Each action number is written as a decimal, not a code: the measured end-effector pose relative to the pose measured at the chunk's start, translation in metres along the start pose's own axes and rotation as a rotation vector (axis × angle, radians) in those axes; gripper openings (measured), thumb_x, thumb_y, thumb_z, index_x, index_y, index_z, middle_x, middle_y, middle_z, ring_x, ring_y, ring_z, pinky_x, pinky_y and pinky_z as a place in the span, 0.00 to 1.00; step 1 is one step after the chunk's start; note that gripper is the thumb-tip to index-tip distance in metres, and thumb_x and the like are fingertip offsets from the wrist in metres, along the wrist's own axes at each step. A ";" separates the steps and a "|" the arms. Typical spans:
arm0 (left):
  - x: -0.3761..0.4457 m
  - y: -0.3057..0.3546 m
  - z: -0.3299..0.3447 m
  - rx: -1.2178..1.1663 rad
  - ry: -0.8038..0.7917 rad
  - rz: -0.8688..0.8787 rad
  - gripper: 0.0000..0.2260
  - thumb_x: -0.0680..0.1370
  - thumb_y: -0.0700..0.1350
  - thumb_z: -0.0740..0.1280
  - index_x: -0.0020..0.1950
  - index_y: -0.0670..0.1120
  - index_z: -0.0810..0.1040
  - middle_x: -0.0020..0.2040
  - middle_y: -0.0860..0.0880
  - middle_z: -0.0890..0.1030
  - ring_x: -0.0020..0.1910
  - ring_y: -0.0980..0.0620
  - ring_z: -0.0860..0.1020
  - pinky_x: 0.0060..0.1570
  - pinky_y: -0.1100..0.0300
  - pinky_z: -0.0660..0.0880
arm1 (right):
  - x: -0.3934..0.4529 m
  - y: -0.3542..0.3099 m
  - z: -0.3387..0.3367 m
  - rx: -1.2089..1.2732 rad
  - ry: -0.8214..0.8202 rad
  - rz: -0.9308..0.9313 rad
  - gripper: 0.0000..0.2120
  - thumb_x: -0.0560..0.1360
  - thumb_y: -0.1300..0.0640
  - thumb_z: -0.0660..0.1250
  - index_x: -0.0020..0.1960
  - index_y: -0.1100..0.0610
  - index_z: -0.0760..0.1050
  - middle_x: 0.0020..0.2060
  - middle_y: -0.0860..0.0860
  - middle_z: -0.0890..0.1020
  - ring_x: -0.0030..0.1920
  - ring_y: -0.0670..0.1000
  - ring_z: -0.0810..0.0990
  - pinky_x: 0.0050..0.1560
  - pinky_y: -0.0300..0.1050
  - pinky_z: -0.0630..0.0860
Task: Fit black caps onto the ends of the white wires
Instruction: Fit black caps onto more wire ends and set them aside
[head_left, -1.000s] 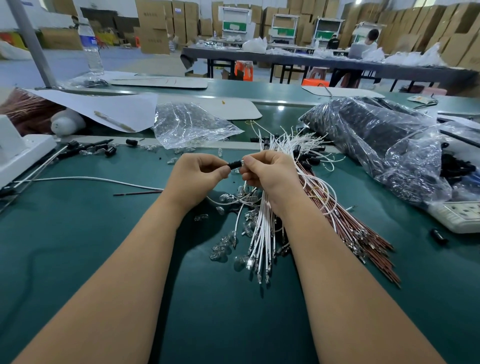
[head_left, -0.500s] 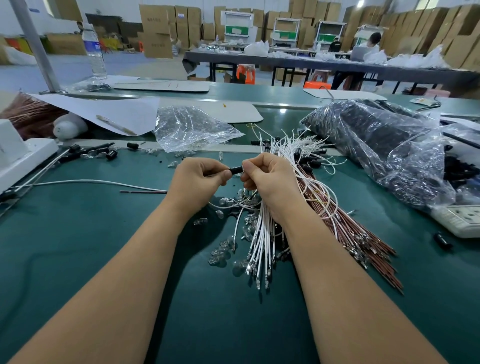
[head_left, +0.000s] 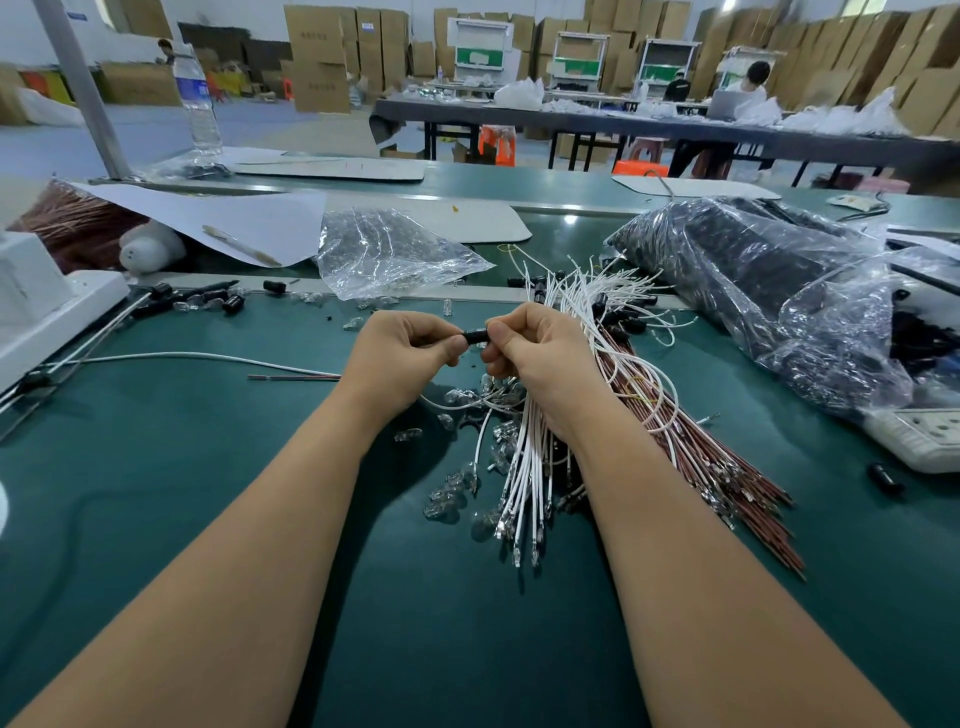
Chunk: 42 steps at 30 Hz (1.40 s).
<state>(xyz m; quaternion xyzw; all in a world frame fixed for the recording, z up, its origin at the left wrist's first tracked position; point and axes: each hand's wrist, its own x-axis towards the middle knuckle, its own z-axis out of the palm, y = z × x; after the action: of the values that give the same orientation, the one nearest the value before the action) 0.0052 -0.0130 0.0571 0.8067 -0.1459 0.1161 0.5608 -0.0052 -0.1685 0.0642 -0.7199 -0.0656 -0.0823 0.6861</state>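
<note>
A small black cap (head_left: 475, 336) sits between my two hands over the green table. My left hand (head_left: 402, 353) pinches its left end with curled fingers. My right hand (head_left: 540, 353) pinches its right end, and a bundle of white wires (head_left: 524, 467) with metal terminals hangs down below that hand. More white wires (head_left: 597, 296) fan out behind my right hand, some with black caps on their ends. Where the wire enters the cap is hidden by my fingers.
Brown wires (head_left: 727, 467) lie right of the white bundle. Small clear bulbs (head_left: 452, 493) are scattered under my hands. A big bag of black parts (head_left: 753, 291) fills the right; a clear bag (head_left: 384, 254) lies behind. A power strip (head_left: 924, 436) sits far right, loose caps (head_left: 228, 301) at left.
Both hands stay together on the black cap; the metal tip seen beside it a second ago is no longer visible. The view has shifted slightly.
</note>
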 end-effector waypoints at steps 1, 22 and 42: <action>0.000 0.000 0.000 -0.005 0.000 -0.002 0.04 0.75 0.39 0.72 0.40 0.44 0.84 0.38 0.34 0.81 0.34 0.49 0.70 0.38 0.58 0.65 | 0.000 0.000 0.000 -0.002 -0.001 0.003 0.08 0.79 0.66 0.64 0.41 0.60 0.74 0.28 0.52 0.79 0.26 0.45 0.76 0.31 0.37 0.75; -0.003 0.004 0.008 0.044 0.049 0.058 0.05 0.75 0.39 0.70 0.43 0.39 0.84 0.33 0.41 0.81 0.25 0.60 0.67 0.28 0.70 0.64 | 0.003 0.004 0.010 -0.059 0.158 0.011 0.07 0.77 0.60 0.67 0.40 0.55 0.74 0.31 0.50 0.78 0.30 0.44 0.75 0.36 0.42 0.72; 0.001 0.009 -0.002 0.003 0.067 0.080 0.08 0.77 0.41 0.69 0.38 0.49 0.80 0.29 0.49 0.75 0.28 0.57 0.68 0.30 0.66 0.66 | -0.001 -0.012 0.013 -0.160 0.043 0.011 0.07 0.82 0.59 0.59 0.46 0.56 0.72 0.34 0.52 0.77 0.33 0.48 0.74 0.35 0.42 0.72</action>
<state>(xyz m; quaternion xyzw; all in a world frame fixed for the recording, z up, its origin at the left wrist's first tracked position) 0.0026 -0.0140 0.0657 0.7967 -0.1591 0.1657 0.5590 -0.0084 -0.1548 0.0748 -0.7707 -0.0401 -0.0990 0.6282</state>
